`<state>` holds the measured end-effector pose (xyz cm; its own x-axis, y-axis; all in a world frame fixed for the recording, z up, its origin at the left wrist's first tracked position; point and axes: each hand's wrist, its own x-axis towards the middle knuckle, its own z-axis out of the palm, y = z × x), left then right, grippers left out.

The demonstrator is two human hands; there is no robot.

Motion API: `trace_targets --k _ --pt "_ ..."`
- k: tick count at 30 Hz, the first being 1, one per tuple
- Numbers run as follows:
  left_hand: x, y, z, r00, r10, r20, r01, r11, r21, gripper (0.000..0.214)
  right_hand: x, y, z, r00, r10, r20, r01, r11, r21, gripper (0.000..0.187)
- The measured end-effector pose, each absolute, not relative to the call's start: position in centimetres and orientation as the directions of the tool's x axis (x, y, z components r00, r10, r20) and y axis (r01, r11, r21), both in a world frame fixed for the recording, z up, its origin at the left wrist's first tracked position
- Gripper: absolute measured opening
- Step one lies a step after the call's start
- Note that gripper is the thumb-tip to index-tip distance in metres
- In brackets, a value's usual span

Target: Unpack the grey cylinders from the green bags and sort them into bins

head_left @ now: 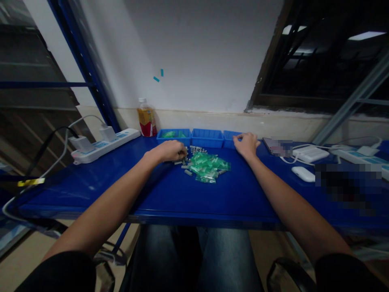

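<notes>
Head view: nearest, the person's knees in jeans (194,259) sit under the near edge of a blue table (182,198), and both bare forearms reach out over it toward 12 o'clock. The left hand (170,151) lies knuckles up with its fingers curled down onto a scatter of small metal pieces (186,162). Whether it pinches one cannot be told. The right hand (246,145) is well apart from it, at its 3 o'clock, lying loosely with bent fingers on the near rim of the right-hand blue tray (227,140) and holding nothing that shows. The metal pieces lie at the left fingertips, toward that hand's 3 o'clock, so the left hand is much the nearer. The scatter runs roughly from 6 to 12 o'clock, and the single pieces are too small to tell how each points. Touching it on the 3 o'clock side is a heap of green packets (208,166), longer from 9 to 3 o'clock, between the two hands. Beyond, a middle tray (207,142) and a left-hand tray (173,140) holding more green stand in a row. A drink bottle (146,117) stands at 11 o'clock and a power strip (105,146) at 10 o'clock.
</notes>
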<state>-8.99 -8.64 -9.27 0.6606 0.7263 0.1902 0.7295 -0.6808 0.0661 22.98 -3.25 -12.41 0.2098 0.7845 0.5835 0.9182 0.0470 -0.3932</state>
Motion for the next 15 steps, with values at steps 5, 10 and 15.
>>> trace_targets --k 5,10,15 --pt "-8.7 -8.8 -9.1 0.659 0.723 0.206 0.74 -0.673 -0.006 0.019 22.5 -3.6 -12.1 0.175 0.808 0.562 0.919 0.071 -0.388 0.035" --pt "-8.3 -9.2 -8.7 0.581 0.738 0.343 0.788 -0.616 -0.009 0.024 20.1 -6.0 -11.3 0.011 0.764 0.645 0.927 0.235 -0.294 0.034" --pt "-6.8 -9.7 -8.6 0.442 0.773 0.456 0.747 -0.598 0.289 0.024 14.9 -10.4 -10.8 -0.368 0.596 0.714 0.807 0.586 -0.073 0.026"
